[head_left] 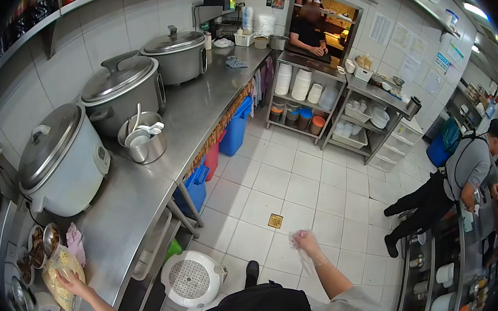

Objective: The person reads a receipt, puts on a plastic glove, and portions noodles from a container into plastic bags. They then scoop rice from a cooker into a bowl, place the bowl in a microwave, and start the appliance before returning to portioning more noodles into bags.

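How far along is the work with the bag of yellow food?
Done: the clear plastic bag of yellow food looks filled, lying on the steel counter. In hand: left hand touches it; right hand carries crumpled clear plastic. Left: bag not yet lifted, maybe unclosed.

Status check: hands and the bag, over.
Left hand flat on food bag on steel counter. Right hand in clear plastic, raised over floor. Small bowls beside bag.

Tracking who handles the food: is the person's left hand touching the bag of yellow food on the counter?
Touching. The head view shows the left hand resting on the near end of the bag of yellow food, with no gap between them.
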Demonstrator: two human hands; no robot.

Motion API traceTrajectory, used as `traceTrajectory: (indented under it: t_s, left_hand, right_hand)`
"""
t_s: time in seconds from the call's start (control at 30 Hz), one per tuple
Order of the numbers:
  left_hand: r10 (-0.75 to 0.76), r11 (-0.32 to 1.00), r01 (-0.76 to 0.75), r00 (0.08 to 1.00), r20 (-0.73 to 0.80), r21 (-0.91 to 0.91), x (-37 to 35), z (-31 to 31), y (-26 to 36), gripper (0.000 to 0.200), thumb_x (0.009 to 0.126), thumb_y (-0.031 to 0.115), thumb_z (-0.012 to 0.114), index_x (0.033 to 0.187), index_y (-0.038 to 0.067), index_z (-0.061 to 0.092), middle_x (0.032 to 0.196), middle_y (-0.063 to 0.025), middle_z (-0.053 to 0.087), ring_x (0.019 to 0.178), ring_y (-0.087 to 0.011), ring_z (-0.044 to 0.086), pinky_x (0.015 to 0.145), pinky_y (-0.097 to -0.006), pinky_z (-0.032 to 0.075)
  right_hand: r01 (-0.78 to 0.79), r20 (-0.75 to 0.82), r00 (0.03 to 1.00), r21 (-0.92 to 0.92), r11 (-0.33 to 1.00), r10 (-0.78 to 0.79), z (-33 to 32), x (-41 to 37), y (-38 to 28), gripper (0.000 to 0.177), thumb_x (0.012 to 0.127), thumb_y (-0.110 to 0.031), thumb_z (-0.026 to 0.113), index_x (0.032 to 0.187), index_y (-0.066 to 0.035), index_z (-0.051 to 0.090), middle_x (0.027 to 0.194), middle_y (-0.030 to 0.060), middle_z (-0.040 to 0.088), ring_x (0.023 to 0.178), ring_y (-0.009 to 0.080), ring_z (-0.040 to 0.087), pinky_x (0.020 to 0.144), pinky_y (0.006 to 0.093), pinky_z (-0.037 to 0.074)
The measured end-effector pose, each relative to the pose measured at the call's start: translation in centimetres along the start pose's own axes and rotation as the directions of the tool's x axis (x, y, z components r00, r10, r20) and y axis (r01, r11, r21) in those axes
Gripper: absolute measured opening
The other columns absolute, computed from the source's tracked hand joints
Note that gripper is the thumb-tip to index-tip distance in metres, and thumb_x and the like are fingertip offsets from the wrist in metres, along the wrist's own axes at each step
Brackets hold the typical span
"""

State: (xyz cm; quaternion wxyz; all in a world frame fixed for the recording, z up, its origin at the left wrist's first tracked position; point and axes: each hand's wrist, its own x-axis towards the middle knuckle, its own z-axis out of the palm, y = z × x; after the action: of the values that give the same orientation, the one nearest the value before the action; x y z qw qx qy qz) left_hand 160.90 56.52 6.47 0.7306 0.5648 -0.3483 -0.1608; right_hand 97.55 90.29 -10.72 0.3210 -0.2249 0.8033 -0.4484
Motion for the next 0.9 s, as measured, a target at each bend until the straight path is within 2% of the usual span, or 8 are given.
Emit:
traceTrajectory:
  t_s: [0.2,0.23,0.27,0.33,0.4,0.57,0.77,0.9]
  left_hand:
    - [0.092,0.985,-0.135,0.937,0.338,0.107,-14.2,2.3,-0.1,0.059,0.075,-0.002,0.053,0.131,0.0,0.037,0.137,-0.0145,0.036,0.127,-0.0252,0.032,0.104,-0.0392,0.025]
    - [-0.134,0.991,0.108,0.887,0.441,0.085,-17.7,3.3,-1.2,0.06,0.073,-0.003,0.053,0.131,0.0,0.037,0.135,-0.0139,0.039,0.126,-0.0242,0.035,0.104,-0.0371,0.026]
    - [-0.194,0.977,0.081,0.733,0.652,0.199,-21.1,4.5,0.5,0.06,0.071,-0.004,0.055,0.128,0.002,0.04,0.132,-0.0129,0.042,0.125,-0.0229,0.035,0.103,-0.0356,0.027]
    - [0.033,0.98,-0.188,0.464,0.885,0.062,-25.8,5.7,-1.9,0.057,0.066,0.003,0.068,0.12,0.007,0.051,0.129,-0.0171,0.042,0.123,-0.0315,0.037,0.101,-0.0386,0.03]
    - [-0.084,0.962,-0.218,0.349,0.933,0.168,-28.2,7.1,3.1,0.051,0.063,0.011,0.074,0.112,0.011,0.058,0.131,-0.0199,0.04,0.124,-0.035,0.034,0.102,-0.0411,0.028]
    - [-0.118,0.915,-0.347,0.258,0.959,0.205,-26.9,7.0,0.9,0.038,0.068,0.021,0.074,0.103,0.012,0.064,0.132,-0.0197,0.041,0.121,-0.0332,0.038,0.1,-0.0407,0.031]
    - [-0.199,0.977,-0.042,0.188,0.962,0.21,-28.2,7.3,-3.1,0.028,0.071,0.027,0.072,0.094,0.011,0.068,0.127,-0.023,0.045,0.121,-0.0365,0.037,0.099,-0.0423,0.031]
    - [-0.155,0.946,-0.251,0.211,0.965,0.207,-30.3,5.7,-4.6,0.033,0.075,0.039,0.066,0.088,0.009,0.069,0.125,-0.0246,0.046,0.12,-0.0375,0.039,0.099,-0.0431,0.032]
  right_hand:
    - [0.119,0.254,0.961,-0.037,0.992,-0.106,10.4,2.0,-11.4,0.008,0.083,-0.008,0.054,0.084,-0.003,0.06,0.077,0.0062,0.06,0.067,0.0135,0.059,0.059,0.029,0.052]
    - [0.139,0.408,0.902,0.035,0.99,-0.141,13.7,3.5,-10.2,0.01,0.082,-0.01,0.055,0.086,-0.004,0.061,0.079,0.006,0.06,0.068,0.014,0.059,0.06,0.0292,0.052]
    - [0.496,0.477,0.8,-0.183,0.849,-0.365,16.7,3.3,-10.9,0.014,0.081,-0.015,0.056,0.088,-0.004,0.061,0.08,0.0081,0.061,0.07,0.0197,0.06,0.065,0.0325,0.051]
    - [0.731,0.602,0.608,-0.172,0.66,-0.517,21.5,0.3,-12.6,0.017,0.08,-0.019,0.056,0.086,-0.004,0.06,0.081,0.0119,0.061,0.075,0.0278,0.06,0.07,0.0379,0.049]
    - [0.798,0.774,0.454,-0.134,0.587,-0.441,23.2,-2.8,-15.3,0.016,0.08,-0.021,0.055,0.086,-0.007,0.06,0.082,0.0145,0.061,0.079,0.0327,0.058,0.072,0.0425,0.046]
    - [0.848,0.782,0.394,-0.106,0.519,-0.483,23.4,-5.4,-18.1,0.016,0.081,-0.02,0.055,0.088,-0.006,0.058,0.08,0.0145,0.06,0.08,0.0338,0.058,0.069,0.0423,0.046]
    - [0.662,0.755,0.418,0.127,0.739,-0.505,21.5,-6.0,-16.0,0.018,0.082,-0.016,0.056,0.095,-0.003,0.057,0.087,0.0123,0.061,0.084,0.0241,0.059,0.075,0.035,0.046]
    - [0.473,0.803,0.418,0.207,0.856,-0.425,21.6,-6.1,-14.1,0.017,0.082,-0.01,0.056,0.098,-0.005,0.057,0.085,0.0046,0.059,0.081,0.0138,0.056,0.074,0.0295,0.045]
